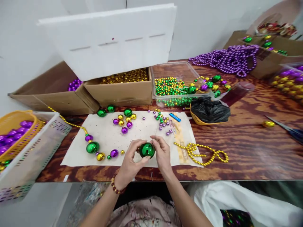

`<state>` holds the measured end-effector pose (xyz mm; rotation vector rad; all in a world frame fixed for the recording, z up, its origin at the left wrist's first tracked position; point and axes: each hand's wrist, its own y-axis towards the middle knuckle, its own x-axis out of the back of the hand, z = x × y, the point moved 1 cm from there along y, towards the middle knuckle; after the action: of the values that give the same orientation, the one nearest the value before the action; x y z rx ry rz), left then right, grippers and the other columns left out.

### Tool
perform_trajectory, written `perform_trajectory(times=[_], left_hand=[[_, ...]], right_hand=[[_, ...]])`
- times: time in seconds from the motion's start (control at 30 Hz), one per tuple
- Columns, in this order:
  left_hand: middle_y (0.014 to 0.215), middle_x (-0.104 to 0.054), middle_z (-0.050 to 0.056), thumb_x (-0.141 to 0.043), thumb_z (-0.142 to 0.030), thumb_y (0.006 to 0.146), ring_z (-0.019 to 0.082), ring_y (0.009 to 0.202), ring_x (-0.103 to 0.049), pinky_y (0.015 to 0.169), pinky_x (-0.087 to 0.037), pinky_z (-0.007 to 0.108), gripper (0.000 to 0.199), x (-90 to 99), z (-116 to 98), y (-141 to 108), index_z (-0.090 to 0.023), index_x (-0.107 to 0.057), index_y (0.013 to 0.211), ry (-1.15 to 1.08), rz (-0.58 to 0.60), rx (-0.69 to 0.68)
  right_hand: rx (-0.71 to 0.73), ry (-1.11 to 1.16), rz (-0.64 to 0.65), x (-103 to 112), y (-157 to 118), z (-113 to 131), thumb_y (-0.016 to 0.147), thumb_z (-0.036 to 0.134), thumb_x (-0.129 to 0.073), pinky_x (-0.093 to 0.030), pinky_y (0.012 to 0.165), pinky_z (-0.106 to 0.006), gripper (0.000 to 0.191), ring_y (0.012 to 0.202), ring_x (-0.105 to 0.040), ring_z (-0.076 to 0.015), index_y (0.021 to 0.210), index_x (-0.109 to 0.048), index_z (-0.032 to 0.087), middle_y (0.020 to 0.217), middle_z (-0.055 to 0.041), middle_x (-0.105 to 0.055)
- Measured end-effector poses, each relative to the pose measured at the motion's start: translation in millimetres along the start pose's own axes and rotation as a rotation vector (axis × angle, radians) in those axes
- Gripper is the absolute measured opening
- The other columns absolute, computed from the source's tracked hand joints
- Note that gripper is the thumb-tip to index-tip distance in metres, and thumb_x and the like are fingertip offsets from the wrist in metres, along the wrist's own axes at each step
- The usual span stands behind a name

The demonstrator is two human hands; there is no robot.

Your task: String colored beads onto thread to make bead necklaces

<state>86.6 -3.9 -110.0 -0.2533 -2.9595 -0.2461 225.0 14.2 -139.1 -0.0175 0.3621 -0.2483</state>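
Observation:
A large shiny green ball (147, 150) is held just above the white cloth (78, 157). My left hand (131, 159) grips it between thumb and fingers from the left. At its upper right side, the fingers of my right hand (163, 153) are pinched together; whatever is between them is too small to make out. Left of my hands, a yellow bead string (75, 125) leads to a purple ball (89, 138), a big green ball (92, 147) and a gold ball (100, 156). Farther along lie another purple ball (114, 153) and a small gold bead (122, 152).
Loose balls (124, 130) and small beads (161, 119) lie at the cloth's far side. Cardboard boxes (118, 93) and a clear bead tray (175, 96) stand behind. Baskets (50, 138) flank the left; a yellow bead strand (208, 154) and scissors (281, 126) lie right.

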Motion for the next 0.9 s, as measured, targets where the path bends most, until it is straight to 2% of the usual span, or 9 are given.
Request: perform_trajectory(times=[0.13, 0.2, 0.3, 0.37, 0.53, 0.67, 0.77, 0.9], left_hand=[[0.121, -0.065, 0.006, -0.074, -0.021, 0.08, 0.021, 0.109, -0.061, 0.089, -0.049, 0.033, 0.05, -10.8, 2.2, -10.6, -0.028, -0.058, 0.127, 0.167, -0.138, -0.118], [0.121, -0.065, 0.006, -0.073, -0.022, 0.082, 0.022, 0.112, -0.061, 0.092, -0.05, 0.035, 0.044, -13.2, 4.4, -13.7, -0.029, -0.061, 0.124, 0.182, -0.134, -0.181], [0.128, -0.062, 0.007, -0.071, -0.022, 0.083, 0.024, 0.12, -0.059, 0.101, -0.049, 0.04, 0.046, -12.6, 7.6, -16.0, -0.031, -0.061, 0.128, 0.162, -0.124, -0.219], [0.132, -0.06, 0.008, -0.071, -0.02, 0.084, 0.025, 0.124, -0.056, 0.105, -0.047, 0.042, 0.05, -9.8, 8.3, -16.7, -0.032, -0.06, 0.131, 0.137, -0.126, -0.218], [0.135, -0.059, 0.008, -0.072, -0.016, 0.082, 0.026, 0.127, -0.055, 0.108, -0.046, 0.044, 0.053, 0.0, 5.6, -16.4, -0.032, -0.06, 0.131, 0.098, -0.092, -0.249], [0.133, -0.059, 0.009, -0.071, -0.015, 0.083, 0.025, 0.126, -0.056, 0.106, -0.047, 0.042, 0.052, 6.4, 5.1, -13.2, -0.033, -0.061, 0.132, 0.106, -0.057, -0.261], [0.131, -0.061, 0.009, -0.071, -0.015, 0.083, 0.025, 0.125, -0.057, 0.105, -0.048, 0.04, 0.052, 12.7, 4.3, -8.1, -0.033, -0.063, 0.131, 0.081, -0.057, -0.267], [0.131, -0.061, 0.009, -0.073, -0.015, 0.081, 0.026, 0.125, -0.056, 0.105, -0.048, 0.04, 0.05, 26.9, -1.9, 2.7, -0.032, -0.066, 0.127, 0.005, -0.08, -0.248]], right_hand=[[-0.026, 0.006, -0.073, -2.9, -11.3, -7.0, 0.086, 0.037, -0.063, -0.048, 0.067, -0.024, 0.024, 0.078, -0.059, -0.0158, 0.099, -0.07, 0.017, 0.087, -0.0019, -0.066], [-0.029, -0.002, -0.083, -1.9, -14.7, -9.0, 0.086, 0.036, -0.063, -0.048, 0.068, -0.024, 0.026, 0.08, -0.059, -0.0161, 0.102, -0.07, 0.017, 0.09, -0.0029, -0.067], [-0.017, -0.011, -0.049, 2.5, -18.0, -9.7, 0.084, 0.036, -0.064, -0.049, 0.067, -0.025, 0.03, 0.078, -0.06, -0.0161, 0.108, -0.069, 0.017, 0.087, -0.0032, -0.068], [-0.02, -0.004, -0.023, 7.8, -20.4, -10.0, 0.084, 0.036, -0.066, -0.049, 0.063, -0.025, 0.031, 0.071, -0.061, -0.0155, 0.108, -0.067, 0.017, 0.081, -0.0024, -0.068], [-0.028, -0.052, -0.002, 25.2, -32.3, -13.1, 0.086, 0.037, -0.067, -0.05, 0.057, -0.025, 0.021, 0.066, -0.066, -0.0164, 0.092, -0.067, 0.017, 0.078, -0.0044, -0.072], [-0.042, -0.128, 0.04, 34.8, -48.2, -18.4, 0.088, 0.039, -0.066, -0.053, 0.06, -0.026, 0.023, 0.068, -0.07, -0.0179, 0.093, -0.07, 0.017, 0.078, -0.0056, -0.074], [-0.041, -0.176, 0.064, 38.7, -60.8, -25.2, 0.091, 0.04, -0.064, -0.054, 0.06, -0.027, 0.024, 0.063, -0.069, -0.0168, 0.093, -0.07, 0.017, 0.079, -0.0054, -0.075], [0.009, -0.253, 0.171, 39.4, -71.7, -35.3, 0.095, 0.04, -0.058, -0.054, 0.057, -0.025, 0.024, 0.059, -0.068, -0.0158, 0.094, -0.067, 0.018, 0.076, -0.0045, -0.074]])
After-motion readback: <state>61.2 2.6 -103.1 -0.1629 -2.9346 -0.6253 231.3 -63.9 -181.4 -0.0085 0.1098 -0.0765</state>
